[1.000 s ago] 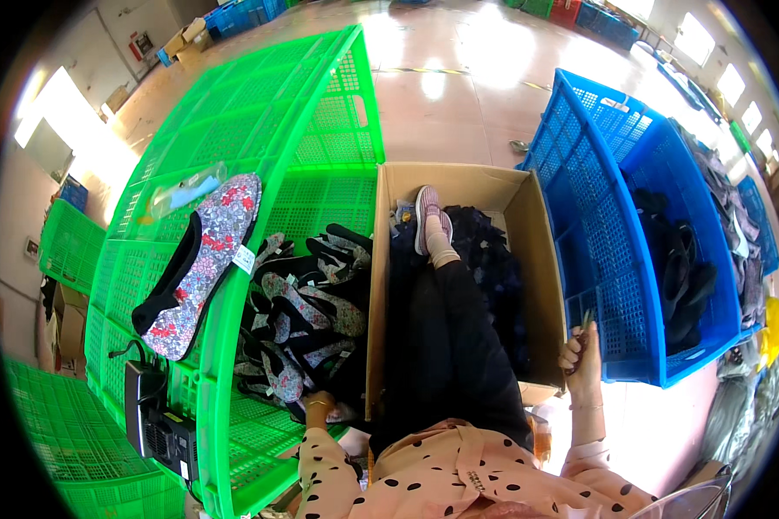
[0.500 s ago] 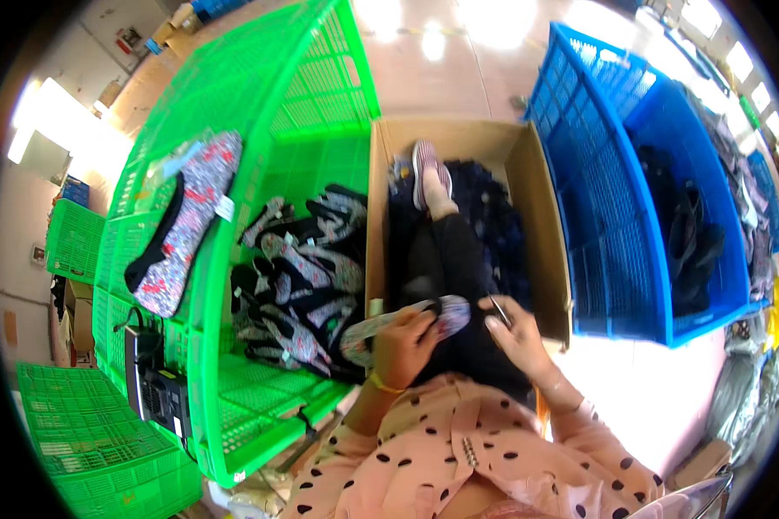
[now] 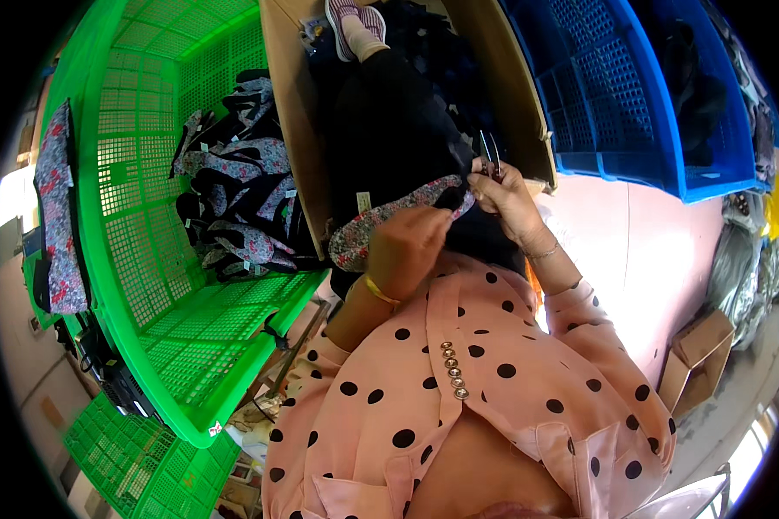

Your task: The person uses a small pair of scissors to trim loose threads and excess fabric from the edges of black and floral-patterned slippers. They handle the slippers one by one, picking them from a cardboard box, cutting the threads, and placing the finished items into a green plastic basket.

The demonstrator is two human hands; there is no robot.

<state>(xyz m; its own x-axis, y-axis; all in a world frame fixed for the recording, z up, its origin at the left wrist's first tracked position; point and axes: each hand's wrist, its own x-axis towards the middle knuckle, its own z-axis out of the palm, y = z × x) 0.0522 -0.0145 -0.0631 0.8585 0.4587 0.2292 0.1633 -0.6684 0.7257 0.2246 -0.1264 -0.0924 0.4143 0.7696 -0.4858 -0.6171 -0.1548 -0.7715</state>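
My left hand [image 3: 407, 251] is closed round a long floral fabric piece [image 3: 359, 235] with black on one side, holding it over my lap. A small pale label [image 3: 363, 201] sticks out from its upper edge. My right hand [image 3: 506, 203] grips small metal scissors [image 3: 491, 157], their slim blades pointing up and apart from each other. The fingertips of that hand are at the right end of the fabric piece; whether they pinch it is hard to tell.
Left of me, a green crate [image 3: 138, 173] holds several similar floral pieces [image 3: 242, 164]; another floral piece [image 3: 63, 216] hangs on its outer rim. Ahead stands a cardboard box [image 3: 290, 95] with dark items, my leg inside it. A blue crate [image 3: 614, 95] is at the right.
The view has tipped down toward my body, so crates and box sit higher in the picture. My right hand has come nearer the fabric's end, and the scissor blades now show spread.
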